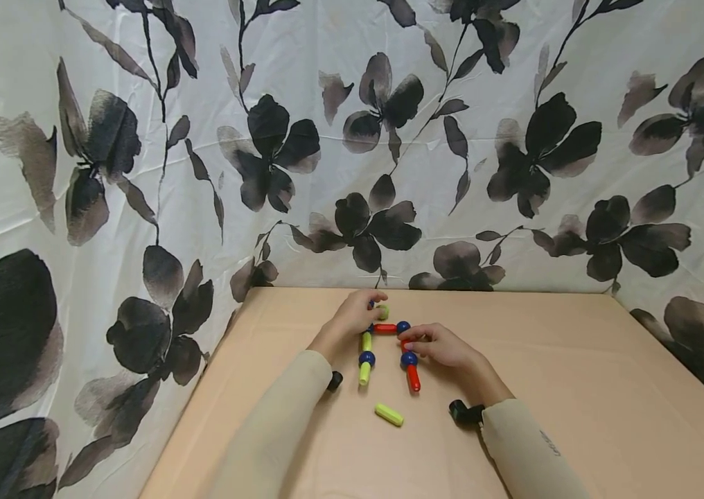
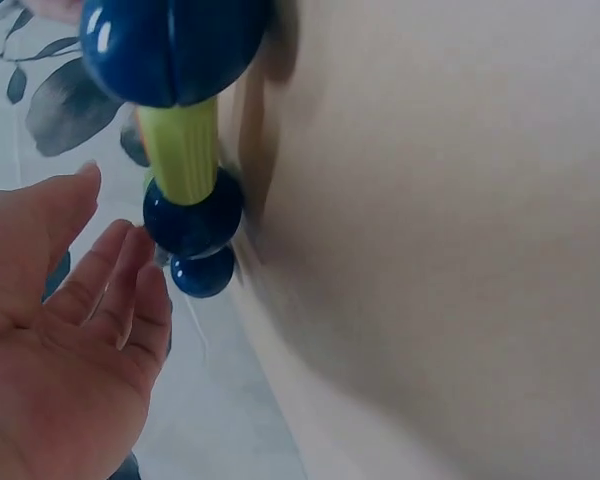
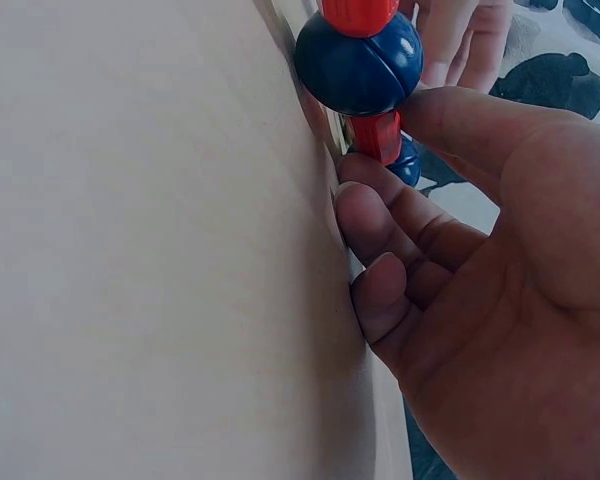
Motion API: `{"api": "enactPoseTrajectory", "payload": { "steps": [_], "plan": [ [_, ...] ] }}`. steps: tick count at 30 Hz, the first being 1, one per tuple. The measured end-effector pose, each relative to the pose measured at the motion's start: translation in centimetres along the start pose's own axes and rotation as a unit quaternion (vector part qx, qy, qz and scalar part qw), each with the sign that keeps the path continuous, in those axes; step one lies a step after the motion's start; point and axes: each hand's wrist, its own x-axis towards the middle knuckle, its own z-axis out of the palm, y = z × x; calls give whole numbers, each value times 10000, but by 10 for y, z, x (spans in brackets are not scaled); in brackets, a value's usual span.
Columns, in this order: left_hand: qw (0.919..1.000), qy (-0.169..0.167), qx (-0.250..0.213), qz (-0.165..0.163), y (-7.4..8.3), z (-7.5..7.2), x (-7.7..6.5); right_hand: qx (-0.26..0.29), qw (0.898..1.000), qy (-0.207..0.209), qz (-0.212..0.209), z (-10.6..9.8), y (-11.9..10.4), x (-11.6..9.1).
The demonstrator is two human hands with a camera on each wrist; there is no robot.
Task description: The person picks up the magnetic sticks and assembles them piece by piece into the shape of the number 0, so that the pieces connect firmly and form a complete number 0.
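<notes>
A frame of toy rods and blue balls lies on the table. Its far side is a red rod [image 1: 384, 329], its left side has yellow-green rods [image 2: 185, 150], and its right side has red rods [image 1: 413, 378]. My left hand [image 1: 352, 315] is at the far left corner, fingers loosely extended beside a blue ball [image 2: 193, 215], with a gap between thumb and fingers. With thumb and index finger, my right hand [image 1: 445, 345] pinches the short red rod [image 3: 377, 135] just beyond a blue ball [image 3: 360, 62] on the right side.
A loose yellow-green rod [image 1: 389, 415] lies nearer on the table [image 1: 576, 388]. Beyond the frame, a yellow-green piece [image 1: 383, 312] shows by the left fingertips. Floral cloth [image 1: 452, 138] hangs behind the table's far edge and along its sides.
</notes>
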Motion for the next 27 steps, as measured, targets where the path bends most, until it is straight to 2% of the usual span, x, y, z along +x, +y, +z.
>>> {"api": "enactPoseTrajectory", "payload": {
  "steps": [4,9,21,27],
  "plan": [
    [9989,-37,456,114,0,4,4,3,10000,-14,-44,1,-1,2],
    [9974,47,693,205,-1,7,7,-130,9999,-11,-92,1,-2,2],
    [9956,-114,925,-43,0,13,1,10,10000,-46,31,0,-2,1],
    [9966,-216,774,-158,-1,17,2,127,9999,-64,48,1,-2,1]
  ]
}}
